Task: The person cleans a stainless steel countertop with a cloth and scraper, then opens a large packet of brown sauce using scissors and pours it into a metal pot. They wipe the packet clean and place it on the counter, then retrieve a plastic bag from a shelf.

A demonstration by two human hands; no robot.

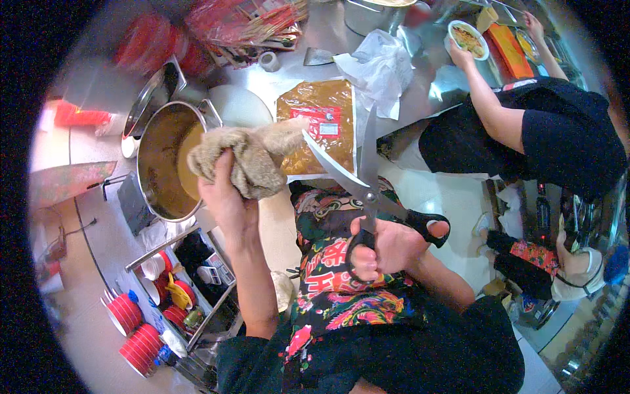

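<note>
My left hand (226, 202) grips a bunched beige cloth (246, 160) beside the rim of a deep metal pot (165, 162) with light-brown liquid in it. In my right hand (389, 241) are black-handled scissors (366, 189), their blades spread apart and pointing away from me. Beyond the blades, a clear plastic pouch of brown contents (320, 147) with a red label lies flat at the metal table's near edge. Part of the cloth hangs over the left side of the pouch.
Crumpled white paper (381, 71), a metal scraper blade (318, 56) and a small white roll (269, 61) lie on the metal table (325, 37). At right, a co-worker in black (541, 123) holds a bowl of food (467, 40). Stacked red cups (140, 349) stand lower left; another person is at lower right.
</note>
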